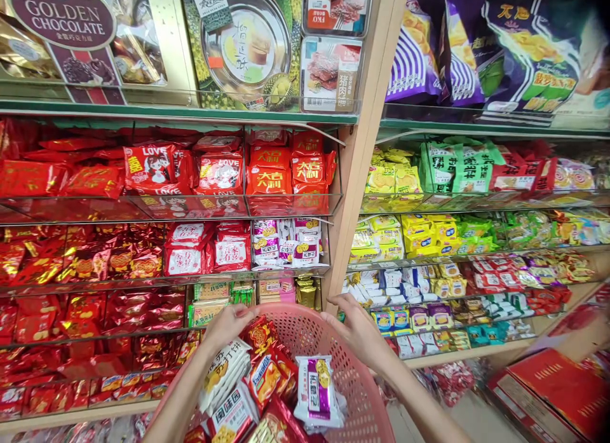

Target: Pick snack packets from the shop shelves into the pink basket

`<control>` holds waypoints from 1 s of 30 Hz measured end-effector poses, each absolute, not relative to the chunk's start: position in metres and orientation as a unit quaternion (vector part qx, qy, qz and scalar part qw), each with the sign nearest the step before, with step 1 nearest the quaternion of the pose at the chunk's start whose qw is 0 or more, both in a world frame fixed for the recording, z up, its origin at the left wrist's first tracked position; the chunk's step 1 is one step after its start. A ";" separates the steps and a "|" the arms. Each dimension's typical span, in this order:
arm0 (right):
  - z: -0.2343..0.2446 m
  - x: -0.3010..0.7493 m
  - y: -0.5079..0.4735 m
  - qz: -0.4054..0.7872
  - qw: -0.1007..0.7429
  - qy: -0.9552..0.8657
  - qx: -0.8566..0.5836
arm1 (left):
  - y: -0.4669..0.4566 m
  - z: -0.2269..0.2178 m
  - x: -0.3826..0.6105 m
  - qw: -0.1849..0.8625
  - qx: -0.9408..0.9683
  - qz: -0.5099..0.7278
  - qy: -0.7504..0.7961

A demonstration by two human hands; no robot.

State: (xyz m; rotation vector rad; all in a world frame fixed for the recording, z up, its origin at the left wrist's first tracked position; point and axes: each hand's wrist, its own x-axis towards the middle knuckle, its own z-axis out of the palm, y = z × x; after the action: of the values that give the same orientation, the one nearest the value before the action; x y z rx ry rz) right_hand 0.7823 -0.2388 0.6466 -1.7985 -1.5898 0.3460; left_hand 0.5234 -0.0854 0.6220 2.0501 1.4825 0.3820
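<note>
A pink plastic basket (328, 332) full of snack packets sits low in the middle of the view, in front of shop shelves. My left hand (227, 324) curls over its far left rim, next to a red packet (260, 335). My right hand (353, 328) grips the far right rim with bent fingers. Inside lie a white and purple packet (318, 389), red and orange packets (269, 376) and white packets with printed labels (223, 370).
Glass-fronted shelves (166, 204) hold red snack packs on the left. Right shelves (476, 239) carry yellow, green and mixed small packs. A beige post (362, 144) divides them. Gift boxes and purple bags fill the top shelf. Red boxes (557, 382) lie at lower right.
</note>
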 end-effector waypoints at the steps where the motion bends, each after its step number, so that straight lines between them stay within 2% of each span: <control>1: 0.645 0.780 -0.237 0.136 0.351 -0.617 -0.691 | -0.086 0.623 0.522 0.290 0.765 0.146 0.557; 9: 0.621 0.767 -0.233 0.158 0.334 -0.622 -0.691 | -0.086 0.620 0.508 0.280 0.764 0.157 0.559; 19: 0.612 0.758 -0.255 0.198 0.349 -0.601 -0.691 | -0.085 0.624 0.515 0.267 0.773 0.147 0.556; 30: 0.609 0.769 -0.267 0.187 0.353 -0.568 -0.720 | -0.086 0.624 0.530 0.265 0.785 0.129 0.545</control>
State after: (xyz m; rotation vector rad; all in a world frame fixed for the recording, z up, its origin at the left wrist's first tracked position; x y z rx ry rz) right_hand 0.7693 -0.2665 0.6086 -1.8626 -1.4687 0.4836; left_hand 0.5300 -0.0864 0.6235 2.1203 1.4721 0.3475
